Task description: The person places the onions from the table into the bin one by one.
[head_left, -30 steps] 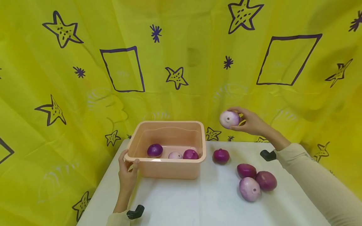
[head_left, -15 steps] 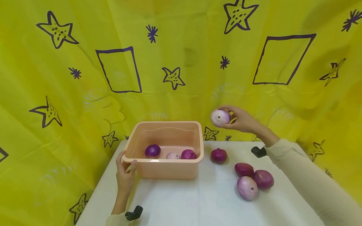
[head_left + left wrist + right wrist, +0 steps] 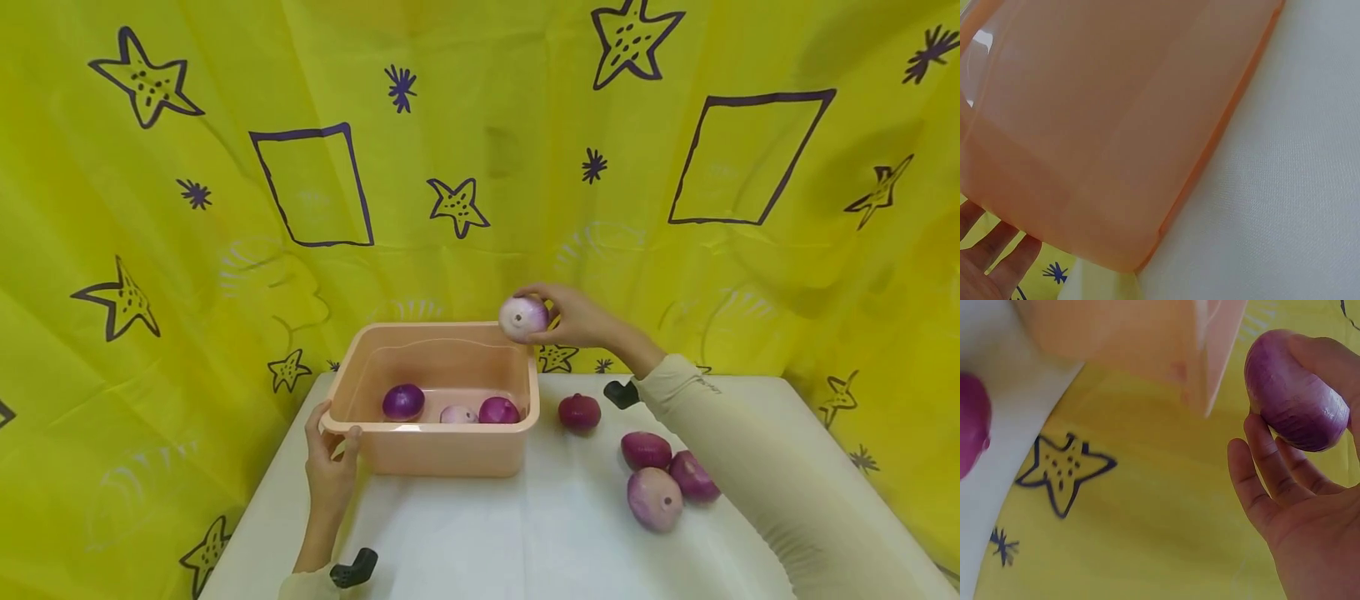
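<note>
In the last second your right hand (image 3: 581,321) has carried the held onion (image 3: 523,318) leftward, from well right of the tub (image 3: 442,452) to the tub's far right corner. It now hangs level with the far rim; whether it has cleared the right wall is hard to judge, but the sideways carry looks nearly done. Three onions (image 3: 403,402) lie in the tub; four loose onions (image 3: 655,500) sit right of it on the counter (image 3: 450,542).

Your right grip is clamped on the held onion, thumb and fingers on opposite sides, forearm slanting in from the tub's near right. Your left hand (image 3: 328,477) stays gripping the tub's near left corner, steadying it.
</note>
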A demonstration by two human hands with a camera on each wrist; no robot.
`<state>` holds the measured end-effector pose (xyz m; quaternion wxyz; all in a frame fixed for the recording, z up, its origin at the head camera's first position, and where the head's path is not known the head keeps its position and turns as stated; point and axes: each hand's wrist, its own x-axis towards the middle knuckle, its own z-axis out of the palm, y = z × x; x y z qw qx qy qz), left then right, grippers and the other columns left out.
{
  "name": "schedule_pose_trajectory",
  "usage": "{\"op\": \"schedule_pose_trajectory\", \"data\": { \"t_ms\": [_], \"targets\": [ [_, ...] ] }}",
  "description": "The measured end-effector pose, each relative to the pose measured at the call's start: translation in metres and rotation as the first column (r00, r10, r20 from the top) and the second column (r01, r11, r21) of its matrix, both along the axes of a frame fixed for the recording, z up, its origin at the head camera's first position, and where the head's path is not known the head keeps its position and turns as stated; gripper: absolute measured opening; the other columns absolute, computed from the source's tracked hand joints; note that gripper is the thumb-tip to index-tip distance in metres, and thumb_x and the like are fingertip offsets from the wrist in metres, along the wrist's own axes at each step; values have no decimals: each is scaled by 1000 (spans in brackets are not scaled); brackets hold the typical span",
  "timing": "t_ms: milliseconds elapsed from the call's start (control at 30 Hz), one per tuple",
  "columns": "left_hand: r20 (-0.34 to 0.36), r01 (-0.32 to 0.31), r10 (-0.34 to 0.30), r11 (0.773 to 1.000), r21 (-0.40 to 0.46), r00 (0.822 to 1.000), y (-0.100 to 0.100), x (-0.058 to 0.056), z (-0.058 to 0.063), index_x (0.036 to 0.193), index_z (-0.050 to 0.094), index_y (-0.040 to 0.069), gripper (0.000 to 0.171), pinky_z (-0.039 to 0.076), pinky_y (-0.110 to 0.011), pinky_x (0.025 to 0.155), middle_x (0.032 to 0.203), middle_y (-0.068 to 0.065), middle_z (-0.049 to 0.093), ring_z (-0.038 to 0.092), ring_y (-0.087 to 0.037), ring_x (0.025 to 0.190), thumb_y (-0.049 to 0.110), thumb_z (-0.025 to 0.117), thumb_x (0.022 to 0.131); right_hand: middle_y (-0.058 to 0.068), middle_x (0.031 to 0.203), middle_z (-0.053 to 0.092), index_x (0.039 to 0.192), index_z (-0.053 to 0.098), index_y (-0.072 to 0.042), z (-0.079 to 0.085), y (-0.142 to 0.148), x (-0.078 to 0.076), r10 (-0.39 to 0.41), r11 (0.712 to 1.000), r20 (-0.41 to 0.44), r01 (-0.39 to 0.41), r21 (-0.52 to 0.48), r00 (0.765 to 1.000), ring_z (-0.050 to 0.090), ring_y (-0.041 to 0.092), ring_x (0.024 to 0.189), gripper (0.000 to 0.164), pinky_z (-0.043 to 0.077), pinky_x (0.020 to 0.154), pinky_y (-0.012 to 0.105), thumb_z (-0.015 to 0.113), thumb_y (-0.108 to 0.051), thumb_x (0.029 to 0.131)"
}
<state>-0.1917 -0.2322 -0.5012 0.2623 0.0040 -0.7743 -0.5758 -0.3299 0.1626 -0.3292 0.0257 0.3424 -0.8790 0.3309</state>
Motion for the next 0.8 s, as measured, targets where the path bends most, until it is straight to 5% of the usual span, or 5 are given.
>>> {"op": "schedule_pose_trajectory", "data": {
  "t_ms": [567, 800],
  "targets": [
    [13, -2, 2, 1000, 16, 1000, -1, -1, -2, 158, 29, 24, 67, 49, -10, 88, 160, -7, 42, 55, -10, 121, 18, 64, 102, 8, 131, 63, 138, 60, -11, -17, -96, -18, 121, 992, 20, -120, -48, 992, 60, 24, 107, 66, 56, 90, 36, 90, -20, 80],
    [-11, 0, 1, 1000, 8, 1000, -2, -3, -4, 158, 29, 23, 66, 48, -10, 88, 159, -11, 42, 57, -26, 123, 16, 62, 102, 9, 131, 63, 138, 59, -12, -28, -114, -23, 115, 993, 33, -114, -25, 993, 59, 26, 116, 66, 50, 100, 40, 90, -20, 80]
  ]
}}
